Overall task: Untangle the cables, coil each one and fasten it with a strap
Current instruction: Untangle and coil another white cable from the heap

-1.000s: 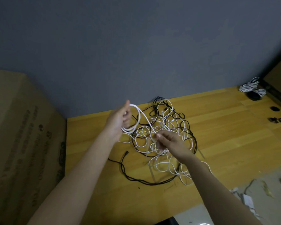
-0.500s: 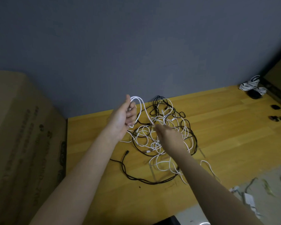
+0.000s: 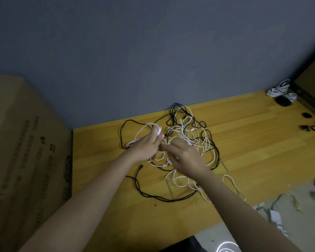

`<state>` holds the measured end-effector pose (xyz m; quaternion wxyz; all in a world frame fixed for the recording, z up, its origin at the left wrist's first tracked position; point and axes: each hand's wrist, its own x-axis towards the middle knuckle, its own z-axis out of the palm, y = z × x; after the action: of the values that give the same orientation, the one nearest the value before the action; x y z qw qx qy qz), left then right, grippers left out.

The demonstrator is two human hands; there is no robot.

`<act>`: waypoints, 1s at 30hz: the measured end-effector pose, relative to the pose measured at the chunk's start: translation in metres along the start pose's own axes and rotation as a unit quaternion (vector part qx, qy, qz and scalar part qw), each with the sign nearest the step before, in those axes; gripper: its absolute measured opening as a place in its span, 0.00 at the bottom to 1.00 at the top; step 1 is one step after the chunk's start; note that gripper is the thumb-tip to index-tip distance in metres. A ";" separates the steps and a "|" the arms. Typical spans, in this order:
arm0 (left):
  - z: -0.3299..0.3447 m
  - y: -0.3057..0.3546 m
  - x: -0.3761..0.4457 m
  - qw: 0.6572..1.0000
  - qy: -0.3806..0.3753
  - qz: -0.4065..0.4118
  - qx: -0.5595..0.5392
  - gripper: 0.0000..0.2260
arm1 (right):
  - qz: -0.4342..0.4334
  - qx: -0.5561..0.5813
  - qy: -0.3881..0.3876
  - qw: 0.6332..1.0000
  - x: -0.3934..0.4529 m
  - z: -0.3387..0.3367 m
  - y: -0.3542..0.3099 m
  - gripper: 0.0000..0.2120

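Cardboard box [image 3: 25, 151]: left edge. Your left hand [image 3: 145, 145]: fingers hooked through a white cable loop [image 3: 144, 130]. Tangle of white and black cables [image 3: 185, 139]: mid-surface [image 3: 262, 142]. Your right hand [image 3: 185, 158]: over tangle, fingers curled; grip unclear. Coiled bundles [image 3: 280, 91]: far right corner.

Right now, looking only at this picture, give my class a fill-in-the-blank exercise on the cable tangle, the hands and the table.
1. The left hand holds loops of a ____ cable.
2. The tangle mixes white cables with ____ ones.
3. The cables lie on a ____ table.
4. The big cardboard box stands to the person's ____.

Missing words: white; black; wooden; left
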<state>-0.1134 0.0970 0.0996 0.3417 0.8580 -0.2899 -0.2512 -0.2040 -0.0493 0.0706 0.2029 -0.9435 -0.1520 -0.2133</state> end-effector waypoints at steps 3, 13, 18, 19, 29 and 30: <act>0.001 -0.008 -0.003 0.999 -0.038 0.021 0.021 0.13 | 0.145 0.057 0.001 0.988 -0.006 -0.010 0.024 0.11; -0.028 -0.011 -0.009 0.988 0.070 0.006 -0.135 0.16 | 0.318 0.140 -0.072 0.935 -0.036 -0.010 0.056 0.04; -0.043 -0.016 -0.005 0.968 0.185 -0.002 -0.172 0.15 | 0.366 0.077 -0.081 0.924 -0.039 -0.003 0.058 0.10; -0.041 -0.013 -0.004 0.969 0.176 0.003 -0.175 0.15 | 0.362 0.061 -0.055 0.929 -0.033 -0.003 0.053 0.14; -0.044 0.025 -0.003 0.931 0.144 0.022 -0.335 0.17 | 0.285 0.253 -0.056 0.923 0.019 0.016 0.006 0.12; -0.047 0.022 -0.004 0.925 0.152 0.017 -0.349 0.18 | 0.312 0.261 -0.043 0.913 0.017 0.014 0.008 0.13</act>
<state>-0.0939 0.1079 0.1466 0.6636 0.7072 -0.1434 -0.1972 -0.1811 -0.0469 0.0642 0.4915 -0.8646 0.0909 -0.0517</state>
